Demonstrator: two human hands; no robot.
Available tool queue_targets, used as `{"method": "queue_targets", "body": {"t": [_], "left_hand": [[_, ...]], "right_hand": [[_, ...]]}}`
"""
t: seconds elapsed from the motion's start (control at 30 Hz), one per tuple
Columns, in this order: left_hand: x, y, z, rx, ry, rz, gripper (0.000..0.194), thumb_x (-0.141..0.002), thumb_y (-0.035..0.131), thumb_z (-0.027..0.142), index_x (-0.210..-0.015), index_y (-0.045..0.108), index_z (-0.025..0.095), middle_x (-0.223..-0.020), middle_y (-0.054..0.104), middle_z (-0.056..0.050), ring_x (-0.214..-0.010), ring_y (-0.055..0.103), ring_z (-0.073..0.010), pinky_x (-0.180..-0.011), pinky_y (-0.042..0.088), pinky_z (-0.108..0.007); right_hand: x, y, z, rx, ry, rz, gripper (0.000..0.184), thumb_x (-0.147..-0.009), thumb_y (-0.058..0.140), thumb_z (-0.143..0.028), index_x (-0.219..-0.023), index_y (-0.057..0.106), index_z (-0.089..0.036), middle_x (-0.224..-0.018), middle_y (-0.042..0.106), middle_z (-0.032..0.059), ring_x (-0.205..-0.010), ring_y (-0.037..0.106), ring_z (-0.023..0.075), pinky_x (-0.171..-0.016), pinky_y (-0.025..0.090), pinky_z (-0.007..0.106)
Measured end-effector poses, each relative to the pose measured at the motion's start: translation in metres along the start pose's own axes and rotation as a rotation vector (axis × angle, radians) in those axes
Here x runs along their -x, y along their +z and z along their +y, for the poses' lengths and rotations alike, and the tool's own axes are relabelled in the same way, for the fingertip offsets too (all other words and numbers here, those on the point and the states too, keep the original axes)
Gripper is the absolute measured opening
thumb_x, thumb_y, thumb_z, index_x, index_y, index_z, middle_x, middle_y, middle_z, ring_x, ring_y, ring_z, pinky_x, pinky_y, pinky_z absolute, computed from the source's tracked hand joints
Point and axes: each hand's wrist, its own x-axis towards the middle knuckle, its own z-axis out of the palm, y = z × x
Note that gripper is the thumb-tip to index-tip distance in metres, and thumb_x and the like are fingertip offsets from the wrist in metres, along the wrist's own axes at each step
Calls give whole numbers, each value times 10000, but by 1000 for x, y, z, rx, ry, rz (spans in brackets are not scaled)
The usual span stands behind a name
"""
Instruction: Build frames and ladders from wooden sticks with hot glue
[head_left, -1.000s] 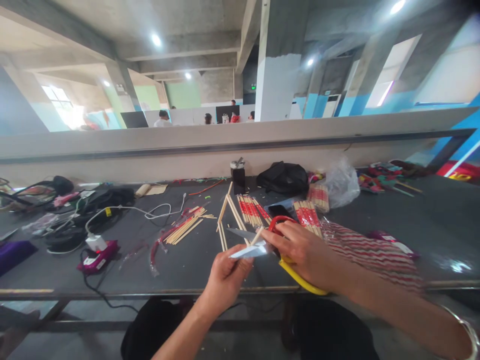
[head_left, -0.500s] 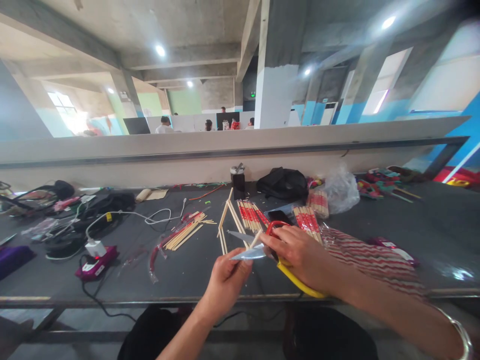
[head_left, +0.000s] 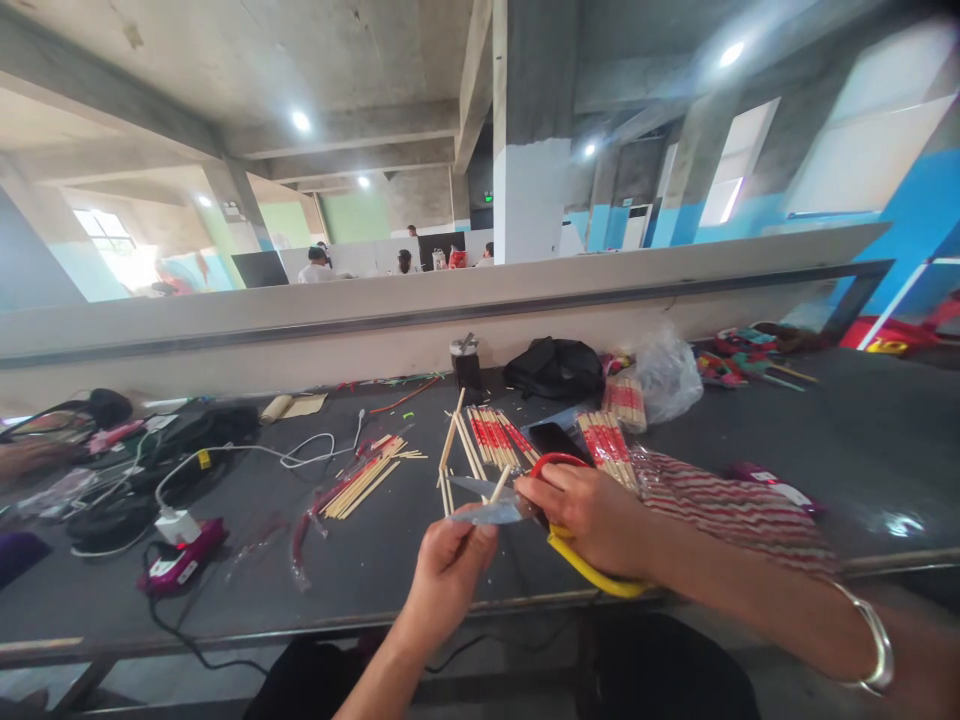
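Note:
My left hand point(head_left: 450, 568) is closed, thumb and fingers pinching a thin wooden stick point(head_left: 501, 484) whose upper end slants up between the scissor blades. My right hand point(head_left: 592, 518) grips a large pair of scissors point(head_left: 491, 513) with red and yellow handles. The blades stand apart, pointing left just above my left fingertips. Whether they touch the stick, I cannot tell. Behind the blades, several joined sticks make an angular wooden frame point(head_left: 469, 442) on the dark table; its lower part is partly hidden by the blades and my left hand.
Loose sticks point(head_left: 364, 482) lie to the left, near a purple power strip point(head_left: 182, 570) with a white cable. Red-banded stick bundles point(head_left: 491, 437), a phone point(head_left: 553, 440), a dark jar point(head_left: 466, 370), a black bag point(head_left: 555, 368) and striped cloth point(head_left: 727, 510) surround the hands. Other people sit beyond the partition.
The camera view has turned slightly, so the scene sits lower and further left. The scissor blades look a little closer together. Both hands keep their holds.

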Motion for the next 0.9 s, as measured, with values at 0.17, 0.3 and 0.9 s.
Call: {"method": "queue_targets", "body": {"t": [0.17, 0.3, 0.9], "left_hand": [[-5, -2, -1, 38, -14, -10, 382, -872, 501, 455, -669, 541, 134, -562, 374, 41, -527, 331, -67, -490, 263, -198], [-7, -6, -3, 93, -34, -10, 360, -873, 505, 456, -938, 624, 123, -566, 365, 47, -525, 331, -68, -490, 261, -197], [3, 2, 5, 533, -208, -28, 359, -865, 524, 451, -926, 616, 109, -486, 347, 75, -423, 254, -41, -435, 193, -194]], "right_hand": [[-2, 2, 4, -60, 24, -10, 324, -760, 512, -132, -1080, 543, -170, -833, 587, 45, -738, 549, 163, -634, 401, 257], [-4, 0, 11, -140, 58, 39, 295, -788, 475, -118, -1067, 552, -178, -835, 637, 41, -754, 592, 149, -642, 418, 236], [-18, 5, -33, -1155, 535, 303, 342, -854, 507, -345, -1171, 494, -219, -710, 572, -21, -552, 543, 113, -456, 434, 213]]}}
